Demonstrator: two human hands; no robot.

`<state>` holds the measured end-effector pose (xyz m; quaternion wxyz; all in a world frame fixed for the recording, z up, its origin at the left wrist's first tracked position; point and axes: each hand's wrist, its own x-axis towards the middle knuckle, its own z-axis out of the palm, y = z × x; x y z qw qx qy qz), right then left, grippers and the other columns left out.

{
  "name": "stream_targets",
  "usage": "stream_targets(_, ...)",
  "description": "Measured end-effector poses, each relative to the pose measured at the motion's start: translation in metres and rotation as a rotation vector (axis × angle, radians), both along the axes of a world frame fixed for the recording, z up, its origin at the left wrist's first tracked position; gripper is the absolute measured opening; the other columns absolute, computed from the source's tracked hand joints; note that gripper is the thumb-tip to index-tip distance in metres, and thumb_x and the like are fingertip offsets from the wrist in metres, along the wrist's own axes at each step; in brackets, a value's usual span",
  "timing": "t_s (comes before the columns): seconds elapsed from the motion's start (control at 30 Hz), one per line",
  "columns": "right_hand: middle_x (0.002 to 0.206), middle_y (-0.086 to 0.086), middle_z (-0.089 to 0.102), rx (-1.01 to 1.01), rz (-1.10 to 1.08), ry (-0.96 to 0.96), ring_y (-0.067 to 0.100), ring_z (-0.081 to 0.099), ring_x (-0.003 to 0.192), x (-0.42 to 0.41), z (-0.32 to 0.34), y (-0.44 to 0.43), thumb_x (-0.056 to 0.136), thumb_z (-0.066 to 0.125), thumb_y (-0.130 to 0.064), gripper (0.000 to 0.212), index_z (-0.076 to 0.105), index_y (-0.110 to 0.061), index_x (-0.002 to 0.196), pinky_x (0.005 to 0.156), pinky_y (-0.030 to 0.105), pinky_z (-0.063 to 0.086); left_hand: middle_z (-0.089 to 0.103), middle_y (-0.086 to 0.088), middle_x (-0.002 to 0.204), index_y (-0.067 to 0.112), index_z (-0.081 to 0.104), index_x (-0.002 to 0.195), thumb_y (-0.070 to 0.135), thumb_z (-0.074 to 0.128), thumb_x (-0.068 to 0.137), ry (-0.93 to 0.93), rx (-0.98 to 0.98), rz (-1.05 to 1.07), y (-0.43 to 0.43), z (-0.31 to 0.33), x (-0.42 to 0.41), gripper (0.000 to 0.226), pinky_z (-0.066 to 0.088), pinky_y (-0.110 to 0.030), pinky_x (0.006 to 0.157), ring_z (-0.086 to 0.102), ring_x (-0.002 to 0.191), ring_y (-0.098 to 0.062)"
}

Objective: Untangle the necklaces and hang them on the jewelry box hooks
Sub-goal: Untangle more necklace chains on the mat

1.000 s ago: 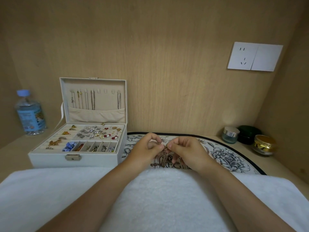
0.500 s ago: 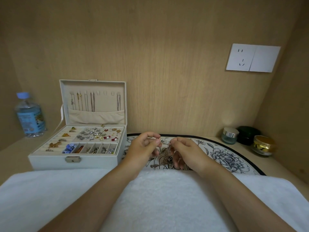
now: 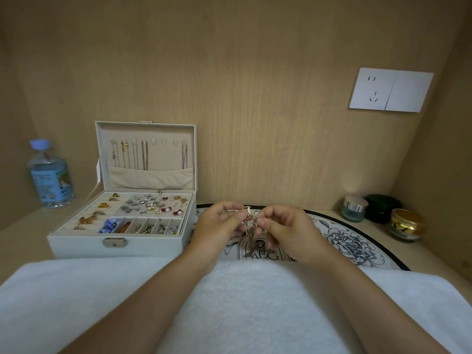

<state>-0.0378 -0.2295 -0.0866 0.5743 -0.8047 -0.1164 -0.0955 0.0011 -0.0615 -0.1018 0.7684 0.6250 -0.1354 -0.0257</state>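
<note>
Change: left hand and right hand have eased apart since a second ago; a gold clasp now shows.
Towel: white, under the forearms, likely as a soft rest.
Left hand: pinches the clasp end.
Right hand: pinches the necklaces just beside it, probably to tease strands loose.
Necklaces: dangle between the hands, above the mat.
Jewelry box: open, chains already on its hooks.
Writing: "AEG" on the mat; bottle label unreadable.

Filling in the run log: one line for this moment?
step: untangling | left hand: pinches necklaces | right hand: pinches necklaces | jewelry box: open
</note>
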Motion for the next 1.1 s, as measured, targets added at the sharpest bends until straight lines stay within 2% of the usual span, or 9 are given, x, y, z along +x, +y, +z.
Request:
stream_targets(0.07,0.07,0.001,0.067,-0.054,0.001,-0.004,0.018,0.054,0.053,-0.001,-0.002,0.002,0.101,0.056,-0.016,0.014,0.064,-0.015,0.089,0.051,0.03,0.044,0.07,-0.003,0.071,0.012,0.069,0.101,0.009,0.068,0.091,-0.004,0.016,-0.029,-0.002,-0.001,-0.002,0.01,0.059,-0.027,0.073,0.065,0.069,-0.012)
stream_targets(0.2,0.059,-0.007,0.051,-0.166,-0.09,-0.037,0.012,0.048,0.054,-0.003,-0.002,0.003,0.105,0.046,-0.029,0.025,0.054,-0.016,0.085,0.053,0.031,0.042,0.07,-0.002,0.072,0.019,0.075,0.096,0.01,0.069,0.089,-0.022,0.128,-0.09,-0.004,-0.005,-0.003,0.013,0.057,-0.036,0.082,0.063,0.07,-0.013)
stream_targets(0.3,0.055,-0.011,0.048,-0.237,-0.114,-0.062,0.008,0.046,0.052,-0.003,-0.002,0.001,0.104,0.047,-0.031,0.028,0.055,-0.016,0.083,0.054,0.029,0.042,0.07,0.005,0.068,0.022,0.076,0.096,0.011,0.068,0.09,-0.016,0.154,-0.11,-0.004,-0.005,-0.005,0.015,0.056,-0.032,0.08,0.063,0.067,-0.009)
stream_targets(0.53,0.062,-0.01,0.064,-0.049,-0.09,-0.113,0.0,0.051,0.053,-0.001,-0.002,-0.002,0.091,0.071,-0.01,0.008,0.075,-0.014,0.085,0.054,0.014,0.041,0.066,-0.003,0.07,0.02,0.078,0.101,0.01,0.065,0.092,0.009,0.139,-0.152,0.0,-0.004,-0.002,0.019,0.06,-0.042,0.085,0.064,0.071,-0.017)
stream_targets(0.67,0.08,0.002,0.077,0.078,-0.05,-0.107,0.007,0.07,0.069,-0.003,0.002,-0.001,0.086,0.073,-0.001,0.007,0.079,-0.004,0.088,0.065,0.015,0.051,0.075,-0.004,0.093,0.013,0.073,0.115,0.011,0.07,0.088,-0.028,0.147,-0.264,0.004,-0.002,-0.006,0.028,0.059,-0.032,0.081,0.066,0.081,-0.014)
stream_targets(0.77,0.079,0.013,0.076,0.12,-0.052,-0.054,0.015,0.059,0.056,-0.003,0.002,-0.001,0.085,0.076,-0.009,0.005,0.08,-0.009,0.087,0.051,0.025,0.045,0.075,-0.001,0.091,0.013,0.074,0.114,0.009,0.071,0.087,-0.043,0.175,-0.225,0.004,-0.001,-0.005,0.027,0.053,-0.02,0.07,0.062,0.073,-0.007)
stream_targets(0.87,0.08,0.022,0.072,0.123,-0.079,-0.03,0.016,0.048,0.05,-0.001,0.0,-0.004,0.085,0.077,-0.015,0.006,0.08,-0.011,0.087,0.046,0.027,0.041,0.075,0.0,0.092,0.016,0.073,0.116,0.01,0.066,0.092,-0.041,0.209,-0.296,0.005,0.0,-0.003,0.026,0.053,-0.024,0.072,0.058,0.071,-0.008)
stream_targets(1.0,0.068,0.006,0.069,0.129,-0.098,-0.017,0.016,0.045,0.048,0.002,-0.001,-0.006,0.089,0.072,-0.013,0.007,0.079,-0.012,0.087,0.044,0.025,0.041,0.065,0.009,0.072,0.018,0.069,0.122,0.009,0.056,0.098,-0.024,0.21,-0.378,0.008,0.002,-0.003,0.029,0.056,-0.032,0.08,0.055,0.07,-0.009)
stream_targets(1.1,0.072,0.017,0.067,0.061,-0.106,-0.025,0.017,0.045,0.049,0.003,-0.004,-0.007,0.092,0.07,-0.016,0.012,0.079,-0.017,0.084,0.046,0.027,0.042,0.071,0.002,0.086,0.022,0.061,0.131,0.011,0.054,0.1,-0.04,0.242,-0.419,0.012,0.005,-0.002,0.034,0.054,-0.032,0.077,0.059,0.072,-0.013)
